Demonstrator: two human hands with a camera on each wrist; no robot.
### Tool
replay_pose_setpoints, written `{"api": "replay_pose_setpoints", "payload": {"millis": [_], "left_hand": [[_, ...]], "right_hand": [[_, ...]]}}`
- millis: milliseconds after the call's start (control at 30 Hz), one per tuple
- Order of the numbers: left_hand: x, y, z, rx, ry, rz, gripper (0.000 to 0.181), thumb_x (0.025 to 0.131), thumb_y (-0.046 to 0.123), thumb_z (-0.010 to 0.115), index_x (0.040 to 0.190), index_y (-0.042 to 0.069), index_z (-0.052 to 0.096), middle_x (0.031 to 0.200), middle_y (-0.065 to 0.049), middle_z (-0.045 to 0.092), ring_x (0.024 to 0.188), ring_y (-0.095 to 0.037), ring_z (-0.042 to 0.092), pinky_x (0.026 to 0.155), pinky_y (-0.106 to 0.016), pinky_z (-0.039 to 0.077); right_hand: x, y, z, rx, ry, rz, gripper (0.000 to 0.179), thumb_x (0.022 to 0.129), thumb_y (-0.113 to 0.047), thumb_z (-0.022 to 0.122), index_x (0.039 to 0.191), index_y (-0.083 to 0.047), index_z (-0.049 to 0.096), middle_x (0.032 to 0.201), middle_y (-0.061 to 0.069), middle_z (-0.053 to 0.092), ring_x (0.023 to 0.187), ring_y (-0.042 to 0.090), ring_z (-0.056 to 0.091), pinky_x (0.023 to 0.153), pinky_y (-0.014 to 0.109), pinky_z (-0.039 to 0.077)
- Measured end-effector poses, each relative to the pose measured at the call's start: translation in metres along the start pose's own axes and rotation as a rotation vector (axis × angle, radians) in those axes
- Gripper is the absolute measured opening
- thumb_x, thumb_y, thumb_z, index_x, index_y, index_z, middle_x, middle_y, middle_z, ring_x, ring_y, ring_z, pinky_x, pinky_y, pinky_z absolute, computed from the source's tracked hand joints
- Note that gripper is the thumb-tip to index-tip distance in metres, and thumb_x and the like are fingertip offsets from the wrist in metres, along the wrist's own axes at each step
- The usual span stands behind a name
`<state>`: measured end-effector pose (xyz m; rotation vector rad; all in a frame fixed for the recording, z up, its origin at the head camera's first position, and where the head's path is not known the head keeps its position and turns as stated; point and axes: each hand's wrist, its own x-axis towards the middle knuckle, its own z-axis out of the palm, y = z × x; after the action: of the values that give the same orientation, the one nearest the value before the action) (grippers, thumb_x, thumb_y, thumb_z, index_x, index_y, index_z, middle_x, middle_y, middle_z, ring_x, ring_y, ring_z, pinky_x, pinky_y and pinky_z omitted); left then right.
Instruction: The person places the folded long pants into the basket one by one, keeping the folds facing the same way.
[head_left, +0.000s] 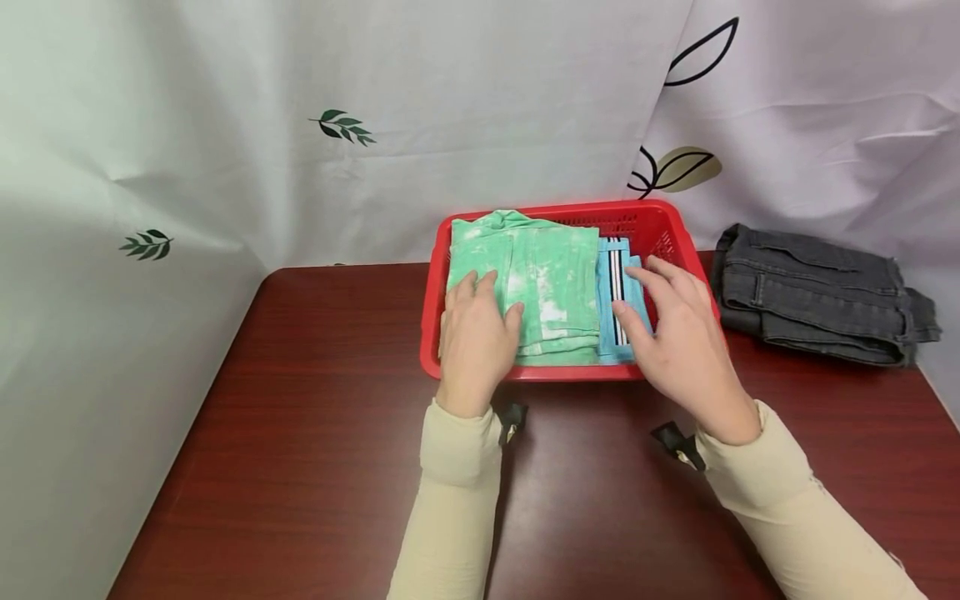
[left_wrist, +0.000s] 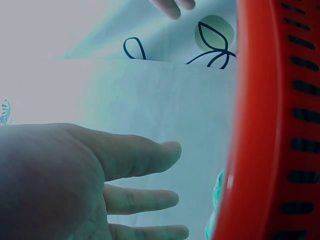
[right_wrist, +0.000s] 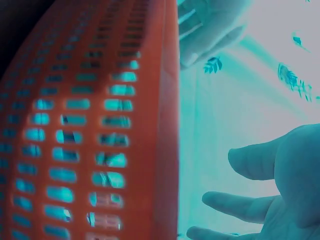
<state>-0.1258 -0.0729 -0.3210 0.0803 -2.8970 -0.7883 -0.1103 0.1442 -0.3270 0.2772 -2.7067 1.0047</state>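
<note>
A red plastic basket (head_left: pixel 551 372) holds a folded green and white tie-dye garment (head_left: pixel 555 275) on its left. Beside that, a folded light blue garment with black and white stripes (head_left: pixel 617 292) fills a narrower strip. My left hand (head_left: pixel 480 346) is over the basket's front left, above the green cloth, its fingers spread and grasping nothing. Over the basket's right side is my right hand (head_left: pixel 686 346), fingers apart near the striped garment. In both wrist views the left hand (left_wrist: pixel 115 185) and right hand (right_wrist: pixel 270 185) appear beside the red basket wall with bare, extended fingers.
Folded dark grey jeans (head_left: pixel 817 292) lie on the table to the right of the basket. The reddish-brown wooden table (head_left: pixel 315 433) extends left and forward. A white curtain with leaf prints (head_left: pixel 465 100) hangs right behind the basket.
</note>
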Motion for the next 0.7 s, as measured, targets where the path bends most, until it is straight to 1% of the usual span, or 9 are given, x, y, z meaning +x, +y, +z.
{"api": "replay_pose_setpoints", "payload": {"millis": [67, 233, 400, 467, 567, 700], "left_hand": [[0.0, 0.001, 0.0, -0.002, 0.004, 0.002, 0.056, 0.096, 0.029, 0.068, 0.144, 0.003, 0.054, 0.15, -0.018, 0.046, 0.14, -0.035, 0.039, 0.111, -0.051, 0.037], [-0.001, 0.001, 0.002, 0.0, 0.014, 0.009, 0.056, 0.096, 0.029, 0.068, 0.143, 0.003, 0.054, 0.149, -0.018, 0.046, 0.14, -0.035, 0.039, 0.113, -0.05, 0.034], [-0.001, 0.001, 0.004, -0.003, 0.021, 0.02, 0.055, 0.095, 0.029, 0.069, 0.142, 0.003, 0.055, 0.149, -0.019, 0.047, 0.139, -0.036, 0.039, 0.113, -0.051, 0.034], [-0.001, 0.002, 0.004, -0.007, 0.022, 0.022, 0.055, 0.095, 0.028, 0.069, 0.142, 0.003, 0.055, 0.149, -0.019, 0.046, 0.139, -0.036, 0.039, 0.113, -0.051, 0.034], [-0.002, 0.004, 0.005, -0.014, 0.021, 0.027, 0.055, 0.095, 0.028, 0.069, 0.143, 0.003, 0.055, 0.15, -0.019, 0.046, 0.139, -0.036, 0.039, 0.112, -0.051, 0.035], [-0.002, 0.007, 0.007, -0.027, 0.024, 0.062, 0.055, 0.095, 0.027, 0.069, 0.143, 0.003, 0.054, 0.15, -0.019, 0.045, 0.14, -0.035, 0.039, 0.111, -0.051, 0.036]], "right_hand": [[0.001, 0.004, -0.004, -0.001, 0.022, 0.0, 0.052, 0.095, -0.021, 0.066, 0.142, -0.001, 0.054, 0.152, 0.023, 0.04, 0.142, 0.042, 0.031, 0.106, 0.067, 0.033], [0.003, 0.016, -0.013, -0.013, 0.061, 0.006, 0.049, 0.097, -0.02, 0.062, 0.141, 0.0, 0.055, 0.151, 0.025, 0.041, 0.141, 0.044, 0.031, 0.108, 0.066, 0.03], [0.006, 0.027, -0.022, -0.006, 0.068, 0.038, 0.049, 0.098, -0.021, 0.06, 0.141, 0.001, 0.054, 0.15, 0.026, 0.042, 0.14, 0.045, 0.032, 0.107, 0.068, 0.03], [0.007, 0.032, -0.026, -0.002, 0.073, 0.055, 0.049, 0.098, -0.022, 0.058, 0.141, 0.002, 0.054, 0.149, 0.026, 0.043, 0.139, 0.045, 0.033, 0.107, 0.068, 0.03], [0.008, 0.041, -0.03, 0.007, 0.087, 0.061, 0.047, 0.1, -0.022, 0.054, 0.139, 0.004, 0.055, 0.147, 0.027, 0.044, 0.138, 0.046, 0.034, 0.109, 0.065, 0.026], [0.007, 0.052, -0.035, 0.0, 0.088, 0.09, 0.047, 0.102, -0.023, 0.051, 0.14, 0.005, 0.054, 0.149, 0.029, 0.042, 0.14, 0.047, 0.032, 0.111, 0.064, 0.023]]}}
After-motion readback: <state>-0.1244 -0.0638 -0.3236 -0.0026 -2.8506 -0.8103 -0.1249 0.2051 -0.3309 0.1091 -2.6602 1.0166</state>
